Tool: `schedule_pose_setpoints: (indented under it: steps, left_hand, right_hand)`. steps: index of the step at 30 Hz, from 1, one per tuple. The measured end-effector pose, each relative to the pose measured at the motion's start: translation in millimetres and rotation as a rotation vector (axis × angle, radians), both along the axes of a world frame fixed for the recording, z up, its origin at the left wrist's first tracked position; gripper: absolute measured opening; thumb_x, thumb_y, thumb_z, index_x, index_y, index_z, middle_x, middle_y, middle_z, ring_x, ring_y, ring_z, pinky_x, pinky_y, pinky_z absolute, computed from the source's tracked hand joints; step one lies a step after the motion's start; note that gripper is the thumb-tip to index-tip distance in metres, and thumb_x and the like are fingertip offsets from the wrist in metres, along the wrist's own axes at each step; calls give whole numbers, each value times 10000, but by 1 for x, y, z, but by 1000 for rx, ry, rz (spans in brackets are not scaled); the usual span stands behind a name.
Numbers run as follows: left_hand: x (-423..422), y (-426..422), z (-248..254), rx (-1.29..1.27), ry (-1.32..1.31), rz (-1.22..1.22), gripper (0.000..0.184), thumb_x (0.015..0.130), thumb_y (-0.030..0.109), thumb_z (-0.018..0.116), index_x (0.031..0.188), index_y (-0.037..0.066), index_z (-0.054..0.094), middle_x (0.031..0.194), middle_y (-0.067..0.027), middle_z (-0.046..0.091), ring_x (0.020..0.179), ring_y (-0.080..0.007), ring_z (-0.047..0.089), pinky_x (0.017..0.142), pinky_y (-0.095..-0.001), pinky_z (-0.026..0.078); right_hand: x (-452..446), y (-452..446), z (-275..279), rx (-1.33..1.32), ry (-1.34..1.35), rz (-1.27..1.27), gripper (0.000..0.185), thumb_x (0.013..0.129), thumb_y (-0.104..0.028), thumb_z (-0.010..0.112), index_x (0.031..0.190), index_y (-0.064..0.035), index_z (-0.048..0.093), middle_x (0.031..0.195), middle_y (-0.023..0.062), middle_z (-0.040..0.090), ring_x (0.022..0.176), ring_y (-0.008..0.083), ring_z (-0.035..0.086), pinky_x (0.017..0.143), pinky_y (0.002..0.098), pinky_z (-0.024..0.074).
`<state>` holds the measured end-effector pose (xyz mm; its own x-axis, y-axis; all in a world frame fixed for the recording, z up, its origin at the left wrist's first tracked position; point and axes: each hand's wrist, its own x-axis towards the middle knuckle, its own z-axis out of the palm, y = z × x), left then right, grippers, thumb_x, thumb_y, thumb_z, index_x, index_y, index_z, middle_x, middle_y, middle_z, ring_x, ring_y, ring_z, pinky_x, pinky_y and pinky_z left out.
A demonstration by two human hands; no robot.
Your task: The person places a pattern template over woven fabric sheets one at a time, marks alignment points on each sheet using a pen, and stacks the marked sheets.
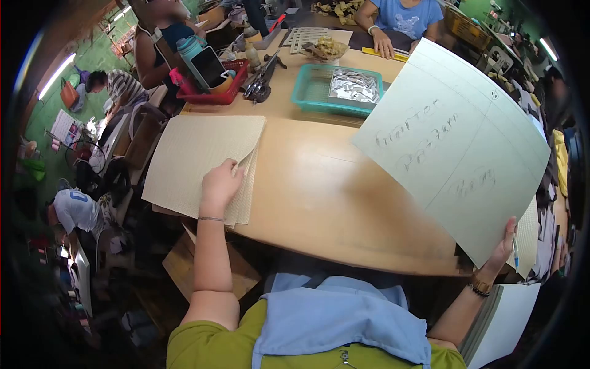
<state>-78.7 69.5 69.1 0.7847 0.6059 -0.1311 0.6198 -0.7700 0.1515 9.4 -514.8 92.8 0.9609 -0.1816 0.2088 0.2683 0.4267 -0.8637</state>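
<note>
At the table's left side lies a stack of cream textured sheets (184, 163). My left hand (222, 184) is on its right edge, the fingers closed on the lifted edge of the top sheet. On the right, a large pale green card (455, 147) with handwriting and drawn lines is raised and tilted above the table. My right hand (504, 246) grips its lower right edge, and a blue and white pen (516, 253) shows beside the fingers. Part of another cream sheet (527, 234) is visible behind the card.
A teal basket (301, 92) with small white pieces, a red basket (212, 97) with a bottle, and a dark metal tool (261, 83) stand on the table's far side (283, 135). A person in blue (402, 21) sits opposite. More people work at the left.
</note>
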Motion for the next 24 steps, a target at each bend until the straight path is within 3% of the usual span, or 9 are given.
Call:
schedule_pose_setpoints:
  steps: [2,5,7,9,12,15,18,21,24]
  left_hand:
    - [1,11,0,-32,8,36,372,950,338,521,1202,76,602,1056,-168,682,958,-392,641,939,-408,460]
    - [-1,12,-1,-287,-241,-33,333,977,294,489,1174,50,600,1089,-185,665,992,-389,622,928,-364,461]
    - [0,-35,-1,-810,-585,-103,349,991,308,485,1195,44,586,1141,-184,643,1034,-365,604,941,-358,447]
    - [7,-58,-5,-1275,-405,-204,401,999,342,484,1267,53,558,1247,-179,605,1198,-342,543,1014,-374,414]
    - [22,-78,-6,-673,-289,-659,633,932,486,561,1438,126,437,1460,-199,442,1373,-353,398,1128,-459,310]
    - [33,-66,-29,95,-39,-692,841,808,677,602,1463,183,415,1555,-193,288,1461,-365,219,1155,-572,199]
    - [40,-60,-50,22,-8,-680,965,724,710,658,1497,211,365,1595,-192,179,1468,-410,146,1153,-611,148]
    - [46,-81,-57,9,-59,-692,943,751,698,636,1510,218,346,1593,-206,173,1469,-418,136,1154,-613,125]
    - [50,-111,-57,-1,-75,-718,806,870,620,555,1513,186,333,1592,-226,153,1472,-423,120,1150,-622,105]
  right_hand:
    - [-2,-7,-1,32,28,-28,305,1024,-247,500,1250,-50,554,1179,83,624,1026,166,624,873,316,526]
    - [-3,-15,0,31,7,-68,307,1020,-241,509,1253,-47,560,1190,80,622,1039,166,618,884,316,516]
    - [-2,-18,-2,53,-16,-87,314,1018,-239,511,1259,-44,558,1196,79,620,1055,166,610,900,315,503]
    - [1,-32,-8,112,-34,-102,326,1017,-239,510,1270,-39,553,1200,81,618,1075,167,601,922,315,485]
    - [5,-63,-12,61,-111,-127,336,1021,-238,495,1279,-30,548,1205,83,615,1104,168,584,954,316,455]
    - [1,-83,-5,105,-64,-194,345,1024,-242,483,1279,-18,545,1208,89,610,1106,169,579,966,319,443]
    - [-2,-108,-15,52,-32,-213,337,1029,-244,472,1260,-14,556,1185,87,621,1076,161,590,949,311,455]
    - [0,-100,-23,-84,17,-15,305,1024,-213,489,1231,-7,573,1139,78,642,1016,144,613,890,285,484]
    - [-1,-60,-22,-277,175,41,274,1010,-180,527,1210,-4,587,1080,68,664,961,126,629,827,258,506]
